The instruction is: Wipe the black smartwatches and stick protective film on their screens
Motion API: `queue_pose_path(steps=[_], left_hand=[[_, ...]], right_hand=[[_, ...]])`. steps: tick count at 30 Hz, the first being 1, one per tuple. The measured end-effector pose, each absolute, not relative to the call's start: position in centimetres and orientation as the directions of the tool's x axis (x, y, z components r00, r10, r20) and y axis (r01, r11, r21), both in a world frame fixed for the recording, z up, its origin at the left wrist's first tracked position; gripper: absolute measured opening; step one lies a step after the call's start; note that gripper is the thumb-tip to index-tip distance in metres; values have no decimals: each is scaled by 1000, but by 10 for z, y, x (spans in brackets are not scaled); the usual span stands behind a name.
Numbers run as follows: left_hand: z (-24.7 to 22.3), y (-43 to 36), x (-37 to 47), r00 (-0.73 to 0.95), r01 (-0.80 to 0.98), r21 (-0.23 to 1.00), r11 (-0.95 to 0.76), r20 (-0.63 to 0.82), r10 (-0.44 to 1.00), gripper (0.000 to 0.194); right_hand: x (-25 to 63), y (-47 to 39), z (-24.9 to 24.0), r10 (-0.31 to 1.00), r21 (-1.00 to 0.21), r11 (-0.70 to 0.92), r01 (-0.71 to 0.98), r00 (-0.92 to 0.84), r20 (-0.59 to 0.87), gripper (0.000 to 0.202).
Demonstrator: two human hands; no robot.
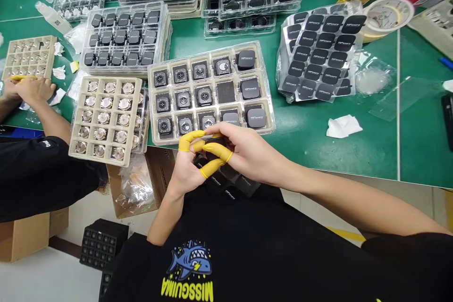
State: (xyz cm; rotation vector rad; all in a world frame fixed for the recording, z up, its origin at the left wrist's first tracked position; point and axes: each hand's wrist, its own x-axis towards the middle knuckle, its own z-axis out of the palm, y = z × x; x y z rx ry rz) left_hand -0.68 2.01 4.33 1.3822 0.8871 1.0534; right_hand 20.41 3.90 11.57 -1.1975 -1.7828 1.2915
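My left hand (187,165) and my right hand (247,151) meet at the table's front edge, with yellow finger cots on several fingers. Between their closed fingertips is a small dark smartwatch (214,142), mostly hidden by the fingers. Below them, a sheet of black labelled films (230,192) lies against my lap. Just beyond my hands rests a plastic tray (271,118) of square smartwatches. Many show their sensor backs (200,71); the right column has black printed films (255,117) facing up. One compartment (225,92) shows only a dark pad.
At left are a tray of round watch cases (121,137) and a stack of film-topped trays (120,37). More film sheets (320,56), a tape roll (388,14) and crumpled tissue (343,126) lie right. A co-worker's hands (33,89) work at far left. Below stands a cardboard box (155,174).
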Motion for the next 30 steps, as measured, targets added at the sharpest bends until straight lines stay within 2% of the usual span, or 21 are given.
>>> queue_pose_path(steps=[4, 7, 11, 19, 23, 26, 28, 30], left_hand=[[43, 18, -8, 308, -67, 995, -79, 96, 946, 88], [43, 20, -11, 325, -95, 988, -121, 146, 934, 94], [46, 22, -15, 314, -106, 989, -107, 136, 940, 88], [50, 19, -25, 282, -86, 996, -5, 29, 959, 82], [51, 18, -32, 261, -103, 994, 28, 0, 965, 71], [53, 19, -35, 250, -115, 993, 42, -12, 968, 67], [55, 21, -36, 255, -123, 992, 24, 9, 967, 67], [57, 23, -36, 283, -147, 989, -16, 58, 957, 68]], right_hand=[[210, 47, 120, 907, -923, 221, 315, -415, 76, 6], [225, 71, 125, 940, -888, 257, 381, -313, 138, 11], [252, 123, 114, 973, -804, 222, 551, -173, 151, 10], [253, 168, 80, 970, -630, 201, 750, -242, 22, 26], [251, 163, 87, 962, -556, 232, 798, -272, 11, 32], [257, 169, 97, 976, -501, 210, 840, -207, 61, 37], [262, 183, 104, 980, -446, 198, 873, -172, 99, 41], [266, 202, 108, 978, -390, 207, 897, -201, 58, 40]])
